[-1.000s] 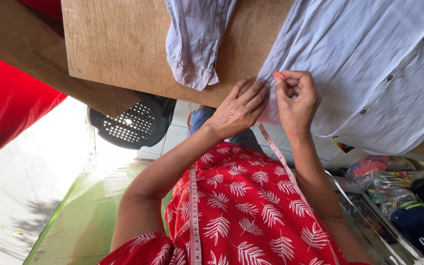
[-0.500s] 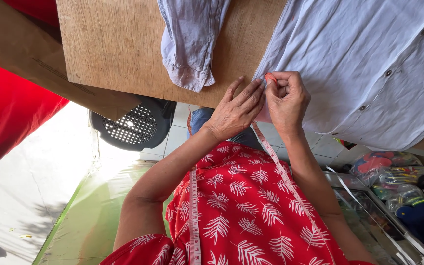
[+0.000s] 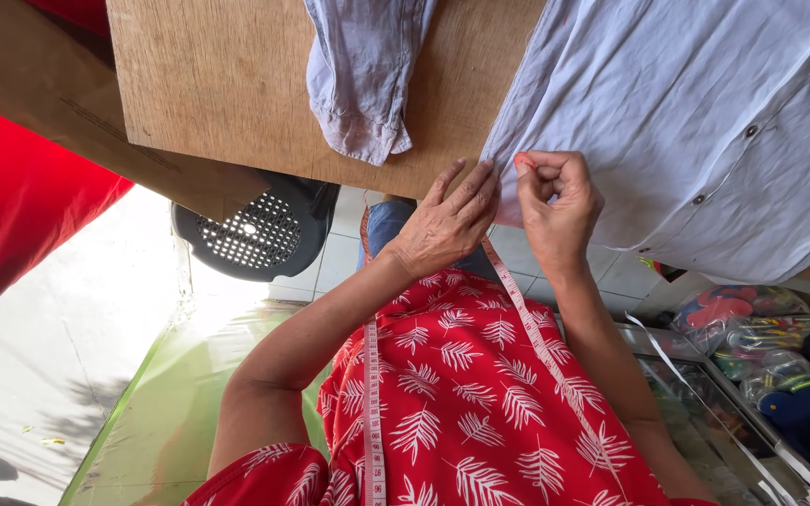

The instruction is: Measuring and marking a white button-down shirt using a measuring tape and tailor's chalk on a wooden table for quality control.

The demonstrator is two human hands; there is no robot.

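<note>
Both hands (image 3: 503,211) pinch the pale shirt's (image 3: 705,122) hem, fingertips partly hidden.

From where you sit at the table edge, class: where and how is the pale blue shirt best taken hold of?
Probably at its near hem edge, which hangs just over the wooden table. Come from below and in front, pinching the fold between thumb and fingers, as the right hand does. The left hand lies flat beside it. The edge is free and thin; the rest lies spread flat.

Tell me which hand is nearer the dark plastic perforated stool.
Left. The left hand lies at the wooden table's edge, just right of the stool; the right hand is farther right.
</note>
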